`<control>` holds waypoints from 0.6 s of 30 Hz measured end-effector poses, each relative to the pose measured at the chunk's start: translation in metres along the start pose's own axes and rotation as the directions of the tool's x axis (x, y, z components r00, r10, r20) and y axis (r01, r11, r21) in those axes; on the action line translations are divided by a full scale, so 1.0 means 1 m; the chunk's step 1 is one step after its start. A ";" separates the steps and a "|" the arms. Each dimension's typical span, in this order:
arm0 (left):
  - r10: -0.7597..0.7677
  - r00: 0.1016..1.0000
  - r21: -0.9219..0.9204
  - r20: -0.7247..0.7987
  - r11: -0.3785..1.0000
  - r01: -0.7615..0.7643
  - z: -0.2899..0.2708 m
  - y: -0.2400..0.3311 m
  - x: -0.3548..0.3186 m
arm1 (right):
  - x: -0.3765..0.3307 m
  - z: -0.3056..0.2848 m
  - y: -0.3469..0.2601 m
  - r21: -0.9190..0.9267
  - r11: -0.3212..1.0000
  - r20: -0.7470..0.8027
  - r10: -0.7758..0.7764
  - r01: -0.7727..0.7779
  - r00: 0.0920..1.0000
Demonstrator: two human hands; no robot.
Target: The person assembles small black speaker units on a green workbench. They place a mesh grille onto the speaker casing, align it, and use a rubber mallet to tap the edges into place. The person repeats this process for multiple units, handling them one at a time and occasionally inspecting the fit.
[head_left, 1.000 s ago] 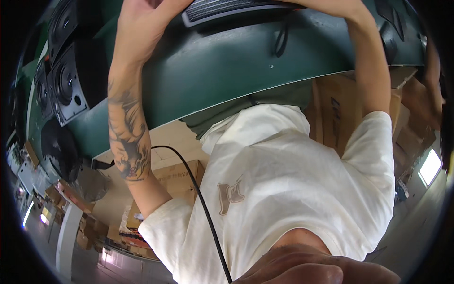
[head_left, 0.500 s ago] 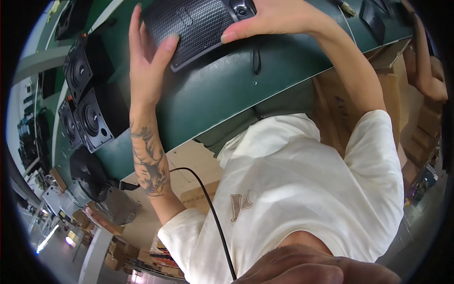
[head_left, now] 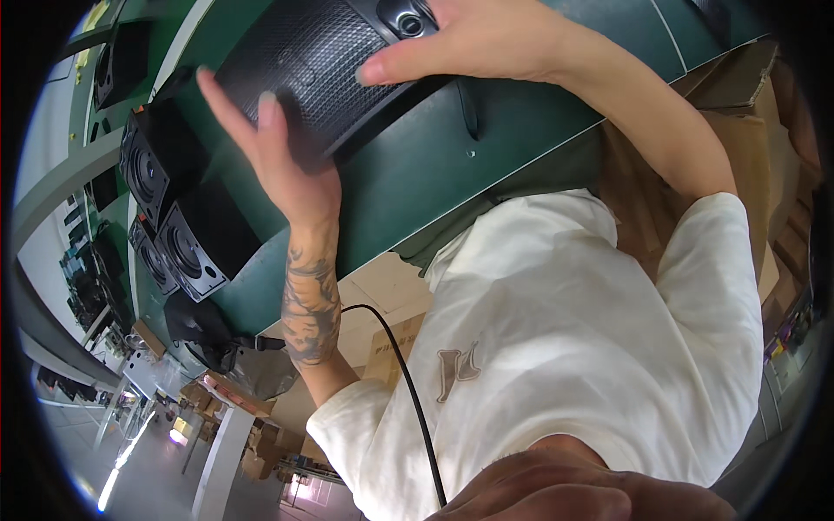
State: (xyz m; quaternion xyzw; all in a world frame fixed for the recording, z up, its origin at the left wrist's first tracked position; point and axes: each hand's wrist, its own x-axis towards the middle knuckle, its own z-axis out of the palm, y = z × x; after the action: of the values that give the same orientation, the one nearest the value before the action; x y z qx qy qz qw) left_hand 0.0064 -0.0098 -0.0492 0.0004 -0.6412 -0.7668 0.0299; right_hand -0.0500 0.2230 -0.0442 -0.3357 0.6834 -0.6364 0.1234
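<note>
A black loudspeaker [head_left: 323, 65] with a perforated metal grille lies tilted at the top of the view, partly cut off by its edge. My right hand [head_left: 491, 42] grips its right end. The thumb rests on the grille beside a round port [head_left: 410, 24], and the other fingers are mostly out of sight. At the speaker's left end is my left hand [head_left: 294, 169], with index finger and thumb spread wide. Its thumb tip overlaps the grille's lower left part, where blur hides whether it touches. A thin black loop [head_left: 469, 111] hangs from the bench-side of the speaker.
Several black speakers [head_left: 187, 239] with round cones stand on the green bench [head_left: 408, 195] to the left. A black bag [head_left: 195, 330] sits at the bench's left end. Cardboard boxes [head_left: 734, 152] are at the right. A black cable [head_left: 395, 356] runs beside my torso.
My left hand has loosened from the speaker's left end, spreading its fingers and shifting down its edge. The speaker and my right hand have moved slightly left as the view shifted.
</note>
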 end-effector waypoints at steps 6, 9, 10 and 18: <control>0.247 0.963 0.338 0.108 0.902 -0.269 -0.015 -0.009 0.004 | -0.007 0.008 0.004 -0.171 0.978 -0.070 -0.132 0.118 0.989; 0.310 0.930 0.272 0.198 0.894 -0.356 -0.021 -0.010 0.014 | -0.005 0.005 0.015 -0.258 0.949 -0.099 -0.210 0.178 0.973; 0.330 0.916 0.276 0.228 0.881 -0.385 -0.025 -0.011 0.017 | -0.003 0.002 0.016 -0.266 0.945 -0.101 -0.224 0.191 0.969; 0.549 0.699 0.619 0.458 0.368 -0.694 -0.031 -0.022 0.022 | 0.001 0.029 -0.008 0.071 0.989 -0.470 -0.079 0.127 0.879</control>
State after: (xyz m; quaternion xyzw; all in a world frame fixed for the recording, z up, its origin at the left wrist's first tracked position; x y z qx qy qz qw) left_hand -0.0149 -0.0379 -0.0754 -0.2963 -0.8492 -0.3526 0.2582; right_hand -0.0312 0.1993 -0.0408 -0.2027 0.6414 -0.7374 -0.0616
